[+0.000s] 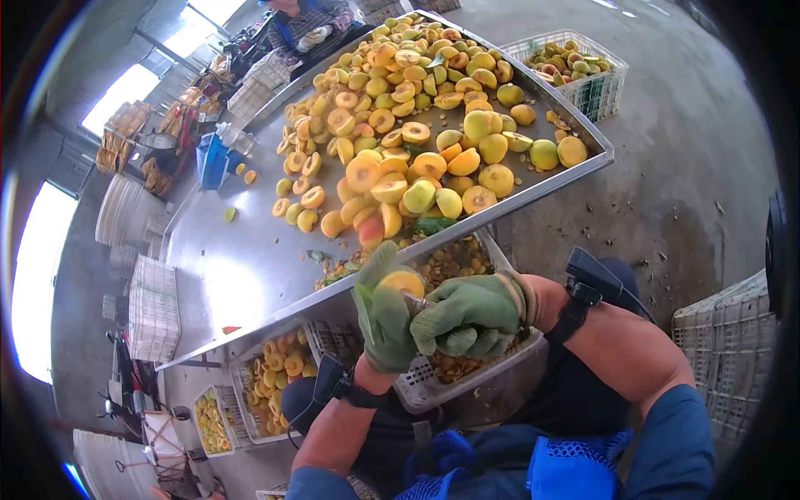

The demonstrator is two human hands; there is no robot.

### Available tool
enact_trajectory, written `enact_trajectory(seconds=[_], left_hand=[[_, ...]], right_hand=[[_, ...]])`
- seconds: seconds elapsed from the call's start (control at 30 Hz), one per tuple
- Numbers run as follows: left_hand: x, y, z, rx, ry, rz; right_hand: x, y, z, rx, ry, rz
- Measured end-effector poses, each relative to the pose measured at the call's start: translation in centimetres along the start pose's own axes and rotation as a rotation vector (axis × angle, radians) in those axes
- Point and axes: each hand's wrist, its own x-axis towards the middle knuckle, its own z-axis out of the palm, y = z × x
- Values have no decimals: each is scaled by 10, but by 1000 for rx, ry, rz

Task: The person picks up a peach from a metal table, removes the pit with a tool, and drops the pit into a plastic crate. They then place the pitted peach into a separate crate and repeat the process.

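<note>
My left hand, in a green glove, is wrapped round a halved yellow peach, its cut face turned up. Against it, my right hand, gloved too, is closed on a tool whose small metal end shows at the fruit's edge; its handle is hidden in the fist. Both hands are just off the near edge of a metal table that bears a large heap of halved and whole peaches. Below the hands stands a white crate with pits and scraps.
A co-worker in gloves sits beyond the table. A blue container stands on its left part. Crates of fruit stand at the back right and under the table. Stacked crates stand at the right.
</note>
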Motion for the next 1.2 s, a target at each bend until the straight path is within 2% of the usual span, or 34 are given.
enact_trajectory(seconds=[0.03,0.13,0.23,0.37,0.5,0.57,0.67,0.7,0.73,0.77,0.8,0.87,1.0,1.07,1.13,1.2], left_hand=[[-2,3,-1,-22,7,1],[-15,11,-1,-144,-6,-20],[-31,23,2,-248,-35,-40],[-45,47,2,-115,-39,107],[-47,75,-3,320,-75,289],[-49,76,-6,531,21,442],[-38,-13,-30,696,298,604],[-37,-60,-46,489,227,362],[-39,-8,-43,-16,57,5],[-40,46,-39,-492,76,-390],[-38,52,-45,-500,85,-404],[-43,56,-57,-519,102,-455],[-62,62,-131,-84,96,-332],[-75,87,-174,96,311,-385],[-89,31,-280,1358,126,486],[-102,60,-292,1080,255,-521]], right_hand=[[-1,-2,7,-61,37,-5],[15,22,22,-350,263,-288],[-10,24,43,-272,198,-107],[-19,35,56,182,-229,-21],[-13,60,58,622,-679,-50],[-12,63,60,583,-723,-137],[-4,69,40,616,-683,-195],[-2,72,32,644,-649,-200],[1,74,31,401,-329,-105],[5,76,32,150,-13,-22],[7,74,37,-105,305,49],[4,74,47,-218,370,88],[-18,51,74,-418,473,115],[-26,44,81,-424,471,151],[-26,47,80,-419,495,173],[-19,54,74,-495,559,80]])
